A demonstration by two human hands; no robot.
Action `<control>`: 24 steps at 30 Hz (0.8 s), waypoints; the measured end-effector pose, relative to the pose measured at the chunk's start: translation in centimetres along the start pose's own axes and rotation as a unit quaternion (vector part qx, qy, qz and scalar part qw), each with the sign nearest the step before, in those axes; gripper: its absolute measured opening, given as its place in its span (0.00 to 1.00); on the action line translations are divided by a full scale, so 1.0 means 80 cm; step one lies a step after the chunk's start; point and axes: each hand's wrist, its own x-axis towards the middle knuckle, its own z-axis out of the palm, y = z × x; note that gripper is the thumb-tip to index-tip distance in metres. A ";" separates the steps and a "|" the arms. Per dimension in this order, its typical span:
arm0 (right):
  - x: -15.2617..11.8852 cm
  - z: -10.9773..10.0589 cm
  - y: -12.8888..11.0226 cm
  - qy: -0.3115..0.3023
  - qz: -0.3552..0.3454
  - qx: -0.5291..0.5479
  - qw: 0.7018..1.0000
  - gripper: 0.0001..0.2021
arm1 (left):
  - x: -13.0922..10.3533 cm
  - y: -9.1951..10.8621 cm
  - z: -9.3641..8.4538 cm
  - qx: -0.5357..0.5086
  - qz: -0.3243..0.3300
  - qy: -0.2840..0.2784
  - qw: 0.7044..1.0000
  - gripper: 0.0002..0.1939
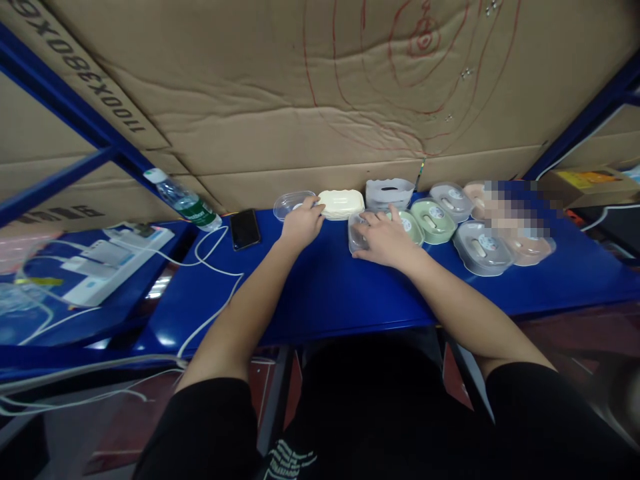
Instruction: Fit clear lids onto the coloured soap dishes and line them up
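Note:
My left hand (303, 225) reaches to the back of the blue table. Its fingers are stretched out, touching the edge of a stack of cream-coloured oval trays (343, 203). Beside it lies a clear plastic lid (289, 202), partly behind the fingers. My right hand (387, 239) rests with spread fingers over a grey box with a clear lid (356, 230), covering much of it. A green lidded box (414, 230) shows just beyond the thumb. Behind this hand stands a stack of whitish-grey pieces with a dark slot (389, 192).
More lidded boxes stand to the right: a green one (436, 220), grey ones (483, 250) and pinkish ones (537, 248), partly blurred. At left are a phone (245, 229), a water bottle (183, 201), white cables and a power strip (117, 267). A cardboard wall (240, 133) rises behind.

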 end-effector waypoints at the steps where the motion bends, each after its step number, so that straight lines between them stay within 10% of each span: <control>1: 0.000 0.000 0.000 0.001 0.001 0.006 1.000 0.29 | 0.006 0.002 0.000 0.010 0.001 -0.018 1.000 0.20; 15: 0.003 0.002 0.004 -0.016 0.013 0.023 1.000 0.31 | 0.029 -0.013 -0.003 -0.106 -0.008 0.045 0.993 0.05; 24: 0.005 0.007 0.006 -0.009 0.022 0.023 0.999 0.30 | -0.032 -0.039 -0.024 -0.265 -0.046 0.157 0.950 0.10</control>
